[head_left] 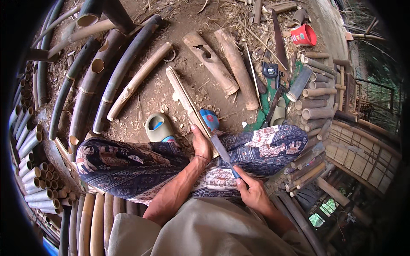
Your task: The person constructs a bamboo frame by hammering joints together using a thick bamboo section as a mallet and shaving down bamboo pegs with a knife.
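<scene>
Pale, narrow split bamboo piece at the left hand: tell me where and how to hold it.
Probably grip the bamboo piece by its near end, from the left: it points lengthwise away, and the grey metal knife lies on its right.

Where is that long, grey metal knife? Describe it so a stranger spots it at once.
Find the dark-blue patterned cloth trousers. Over the lap, the right hand grips the long, grey metal knife; its blue handle sets it apart from the pale, split bamboo piece beside it.

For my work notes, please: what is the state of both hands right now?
Left hand: closed around the bamboo piece.
Right hand: closed, holding the knife.
</scene>
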